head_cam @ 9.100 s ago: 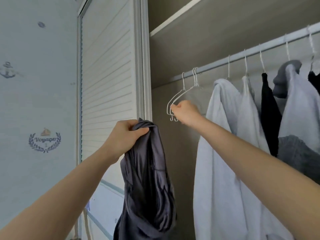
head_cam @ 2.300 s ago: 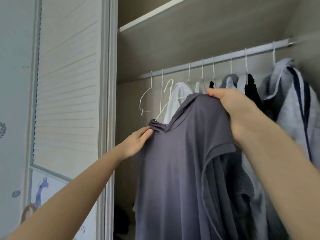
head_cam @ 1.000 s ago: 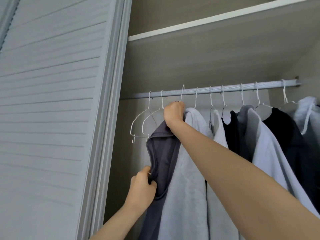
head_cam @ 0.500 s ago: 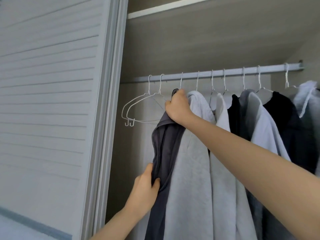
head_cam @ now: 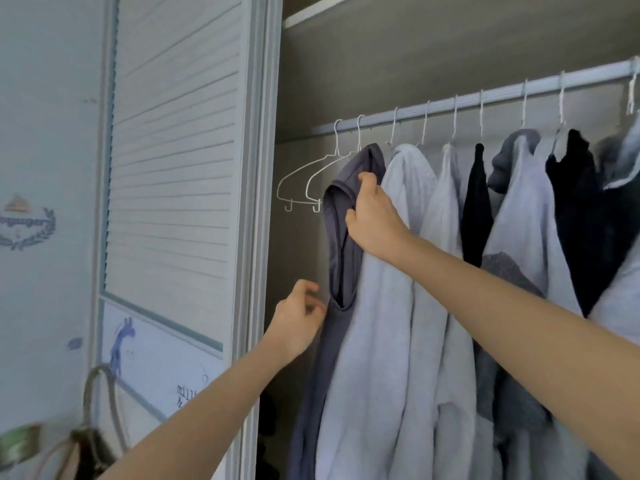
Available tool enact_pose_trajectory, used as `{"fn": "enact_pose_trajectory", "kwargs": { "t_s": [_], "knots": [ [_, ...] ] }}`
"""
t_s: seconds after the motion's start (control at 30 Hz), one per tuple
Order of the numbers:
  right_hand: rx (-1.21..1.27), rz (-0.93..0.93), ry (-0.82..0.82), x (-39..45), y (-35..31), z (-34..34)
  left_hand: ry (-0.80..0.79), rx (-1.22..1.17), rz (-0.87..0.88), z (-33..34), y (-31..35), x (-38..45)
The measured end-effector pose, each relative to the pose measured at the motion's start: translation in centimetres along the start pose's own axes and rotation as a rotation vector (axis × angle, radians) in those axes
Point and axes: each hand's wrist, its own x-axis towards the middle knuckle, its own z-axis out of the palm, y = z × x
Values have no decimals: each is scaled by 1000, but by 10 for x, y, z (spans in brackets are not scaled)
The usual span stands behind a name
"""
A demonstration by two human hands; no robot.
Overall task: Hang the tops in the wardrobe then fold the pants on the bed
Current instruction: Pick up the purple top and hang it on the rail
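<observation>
my right hand (head_cam: pixel 375 216) pinches the grey top (head_cam: pixel 341 244) near its shoulder, fingers curled on the cloth. the top hangs on the rail (head_cam: pixel 485 98), leftmost of the clothes, touching a pale hoodie (head_cam: pixel 391 306). my left hand (head_cam: pixel 298 323) hangs just beside the top's lower armhole, fingers loosely curled, holding nothing. two bare hangers (head_cam: pixel 304 181) hang left of the top.

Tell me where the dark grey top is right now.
In the head view, the dark grey top hangs on the wardrobe rail, between two empty white wire hangers leftward and a light grey hoodie rightward.
</observation>
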Motion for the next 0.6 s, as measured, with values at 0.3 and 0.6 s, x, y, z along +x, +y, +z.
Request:
{"fn": "enact_pose_trajectory", "kwargs": {
  "t_s": [0.3,0.6],
  "knots": [
    [423,12,-103,-131,-37,-1,305,144,-206,-26,36,-144],
    [871,-145,-555,-328,-156,14,518,392,-524,-98,57,-407]
  ]
}}
